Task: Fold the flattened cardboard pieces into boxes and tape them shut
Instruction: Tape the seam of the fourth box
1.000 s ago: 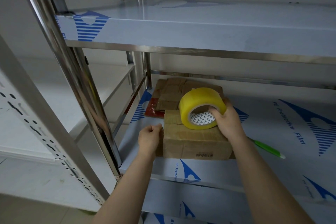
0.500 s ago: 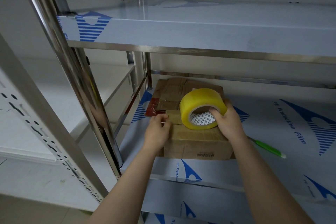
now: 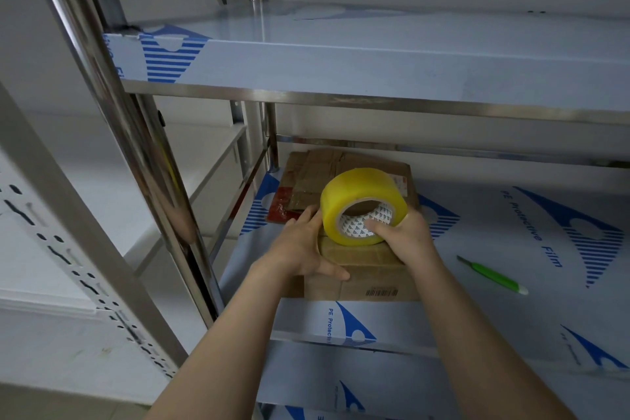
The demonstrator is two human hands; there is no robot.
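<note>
A small brown cardboard box (image 3: 370, 278) with a barcode on its front stands on the middle shelf (image 3: 306, 320). A wide roll of yellow tape (image 3: 358, 196) stands on its edge on the box's top. My right hand (image 3: 404, 237) grips the roll, with fingers hooked into its core. My left hand (image 3: 301, 245) lies flat on the box's left top edge, fingers straight beside the roll, thumb over the front face. Behind the box lies a stack of flattened cardboard pieces (image 3: 337, 169).
A green-handled cutter (image 3: 492, 274) lies on the shelf to the right of the box. Another shelf (image 3: 375, 65) hangs low overhead. A shiny steel post (image 3: 136, 133) stands at the left, with a white slotted rack (image 3: 68, 249) beyond it.
My left hand went from a fist at the box's left side up onto its top and opened flat against the roll. My right hand has tilted the roll slightly and moved it forward.
</note>
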